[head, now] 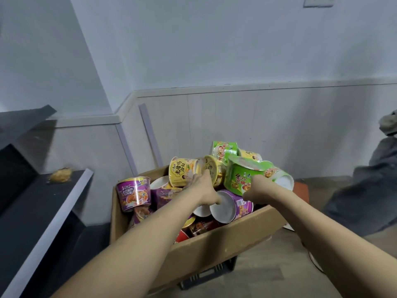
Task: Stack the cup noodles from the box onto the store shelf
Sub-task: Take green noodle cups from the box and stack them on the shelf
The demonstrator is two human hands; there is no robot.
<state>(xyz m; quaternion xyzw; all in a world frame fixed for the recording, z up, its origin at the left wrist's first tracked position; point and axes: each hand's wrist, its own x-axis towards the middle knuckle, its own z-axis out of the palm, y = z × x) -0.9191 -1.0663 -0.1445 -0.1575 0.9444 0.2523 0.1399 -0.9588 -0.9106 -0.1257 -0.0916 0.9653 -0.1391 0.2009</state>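
Note:
A cardboard box (pixel 217 244) stands in the middle, heaped with cup noodles in purple, yellow, green and red. My left hand (pixel 203 187) reaches into the heap, its fingers on a yellow cup (pixel 212 171) that lies on its side. My right hand (pixel 255 188) grips a green cup (pixel 242 175) on the right of the pile; its fingers are hidden behind the cup. A purple cup (pixel 134 195) stands upright at the box's left corner. The dark store shelf (pixel 38 211) runs along the left.
A yellowish packet (pixel 61 175) lies on the shelf's far end. The box sits on a dark plastic crate (pixel 208 274). Grey fabric, perhaps a seated person (pixel 373 183), is at the right. A white wall stands behind the box.

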